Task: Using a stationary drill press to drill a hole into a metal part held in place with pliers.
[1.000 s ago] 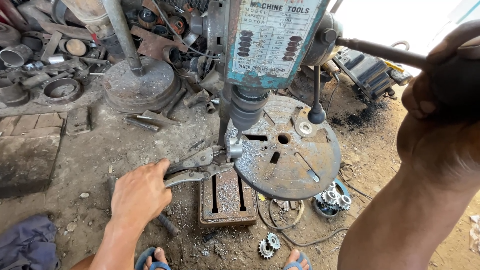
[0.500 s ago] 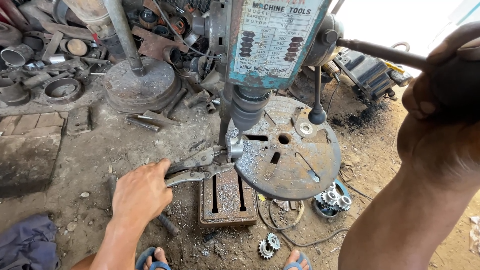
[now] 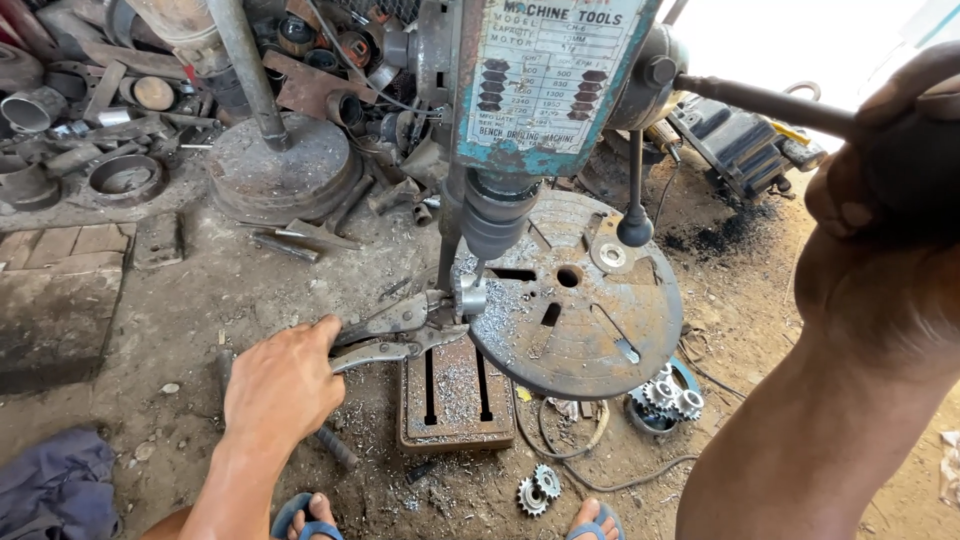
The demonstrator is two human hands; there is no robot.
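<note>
A worn blue-green bench drill point(image 3: 540, 90) stands over a round rusty metal table point(image 3: 590, 320) strewn with metal chips. My left hand point(image 3: 285, 385) grips the handles of locking pliers point(image 3: 395, 335), whose jaws clamp a small shiny metal part point(image 3: 470, 297) under the drill chuck point(image 3: 495, 215). My right hand point(image 3: 885, 170) is closed around the dark knob of the drill's feed lever point(image 3: 760, 100), close to the camera at the right edge.
The drill's slotted base plate point(image 3: 455, 395) lies on the dirt floor. Small sprocket gears point(image 3: 538, 488) and a tray of gears point(image 3: 665, 400) lie nearby. Scrap metal and rings point(image 3: 125, 175) pile at the back left. My sandalled feet point(image 3: 305, 515) are below.
</note>
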